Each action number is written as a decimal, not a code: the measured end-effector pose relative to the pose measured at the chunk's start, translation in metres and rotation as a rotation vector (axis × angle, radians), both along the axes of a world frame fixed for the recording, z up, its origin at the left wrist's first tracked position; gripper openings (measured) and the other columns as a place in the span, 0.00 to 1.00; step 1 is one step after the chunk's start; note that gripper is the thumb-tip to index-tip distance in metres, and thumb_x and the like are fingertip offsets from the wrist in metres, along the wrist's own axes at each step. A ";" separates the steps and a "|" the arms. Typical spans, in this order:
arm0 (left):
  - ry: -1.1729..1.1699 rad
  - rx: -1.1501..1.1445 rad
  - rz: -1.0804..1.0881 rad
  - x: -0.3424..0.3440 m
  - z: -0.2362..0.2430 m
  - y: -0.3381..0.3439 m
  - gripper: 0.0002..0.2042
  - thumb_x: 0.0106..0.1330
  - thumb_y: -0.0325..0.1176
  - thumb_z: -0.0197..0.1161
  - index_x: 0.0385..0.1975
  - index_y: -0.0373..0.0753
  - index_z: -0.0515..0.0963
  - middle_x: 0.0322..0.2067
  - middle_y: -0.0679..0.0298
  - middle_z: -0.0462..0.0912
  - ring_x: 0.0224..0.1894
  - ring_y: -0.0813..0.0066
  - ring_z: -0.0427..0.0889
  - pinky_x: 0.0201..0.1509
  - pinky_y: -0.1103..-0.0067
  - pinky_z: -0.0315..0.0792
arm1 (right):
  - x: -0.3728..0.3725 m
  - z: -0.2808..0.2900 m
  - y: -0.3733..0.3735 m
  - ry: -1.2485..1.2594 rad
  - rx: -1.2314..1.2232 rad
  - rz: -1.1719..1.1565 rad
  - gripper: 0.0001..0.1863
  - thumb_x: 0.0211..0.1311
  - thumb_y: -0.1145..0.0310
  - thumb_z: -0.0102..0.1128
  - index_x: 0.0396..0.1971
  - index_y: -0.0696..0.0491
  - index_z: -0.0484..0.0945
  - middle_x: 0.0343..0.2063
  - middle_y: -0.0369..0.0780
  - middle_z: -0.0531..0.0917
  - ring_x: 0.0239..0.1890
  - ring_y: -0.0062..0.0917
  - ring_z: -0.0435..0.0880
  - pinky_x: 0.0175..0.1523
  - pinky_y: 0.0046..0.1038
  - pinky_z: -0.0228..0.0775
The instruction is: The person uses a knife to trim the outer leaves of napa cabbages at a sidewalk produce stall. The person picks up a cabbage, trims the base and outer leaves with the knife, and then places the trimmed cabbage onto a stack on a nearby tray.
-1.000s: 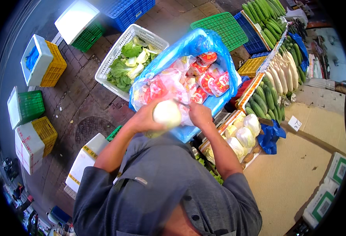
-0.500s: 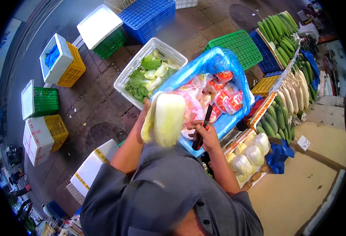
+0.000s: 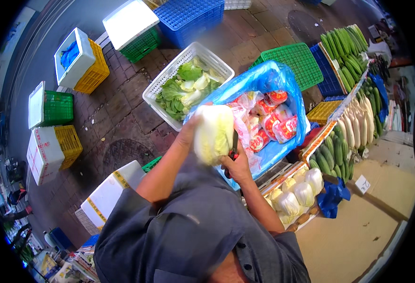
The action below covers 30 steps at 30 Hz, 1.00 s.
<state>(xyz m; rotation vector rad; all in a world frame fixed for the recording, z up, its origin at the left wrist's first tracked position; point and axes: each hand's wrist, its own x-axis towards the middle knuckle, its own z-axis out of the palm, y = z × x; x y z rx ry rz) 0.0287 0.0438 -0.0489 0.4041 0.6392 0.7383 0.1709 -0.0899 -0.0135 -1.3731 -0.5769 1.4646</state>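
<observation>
A pale napa cabbage point(image 3: 213, 134) is in front of my chest, gripped along its left side by my left hand point(image 3: 187, 134). My right hand point(image 3: 238, 166) is closed around the dark handle of a knife point(image 3: 234, 141) with red on it. The blade points up along the cabbage's right side; whether it touches or cuts the leaves I cannot tell. Just beyond is a box lined with a blue plastic bag point(image 3: 294, 101), holding several red-and-white wrapped bundles point(image 3: 285, 128). Loose green leaves point(image 3: 175, 92) lie in a white crate point(image 3: 152, 98) to its left.
On the right, a stall holds cabbages point(image 3: 304, 193), cucumbers point(image 3: 327, 155), white radishes point(image 3: 357, 123) and long green gourds point(image 3: 344, 47). Tan cardboard point(image 3: 346, 236) covers the near right. Foam boxes point(image 3: 108, 195) and coloured crates point(image 3: 58, 107) stand around the left; an upturned green crate point(image 3: 294, 63) is ahead.
My left hand has brought the cabbage to the right, up against the knife. My right hand has shifted slightly left and down, and the blade now stands more upright. The cabbage's loose outer leaf no longer shows.
</observation>
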 end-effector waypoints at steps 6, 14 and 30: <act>0.303 0.273 -0.162 -0.026 0.001 0.015 0.25 0.55 0.39 0.63 0.54 0.36 0.72 0.45 0.59 0.77 0.45 0.70 0.77 0.53 0.72 0.71 | 0.024 -0.035 -0.009 0.119 -0.120 0.099 0.36 0.48 0.70 0.65 0.60 0.56 0.63 0.34 0.34 0.78 0.30 0.18 0.78 0.34 0.21 0.72; 0.497 0.571 -0.431 -0.060 0.016 0.032 0.23 0.55 0.39 0.70 0.50 0.38 0.78 0.44 0.62 0.81 0.46 0.74 0.77 0.52 0.75 0.71 | 0.043 -0.020 -0.016 0.315 -0.031 0.112 0.45 0.36 0.66 0.70 0.60 0.60 0.63 0.47 0.41 0.77 0.47 0.29 0.79 0.49 0.30 0.73; 0.698 0.568 0.370 -0.058 0.004 0.107 0.42 0.60 0.64 0.56 0.56 0.24 0.66 0.55 0.43 0.72 0.58 0.56 0.72 0.60 0.69 0.65 | 0.041 -0.054 0.089 0.117 -0.002 0.431 0.41 0.50 0.63 0.66 0.64 0.54 0.56 0.38 0.43 0.79 0.39 0.31 0.77 0.46 0.34 0.69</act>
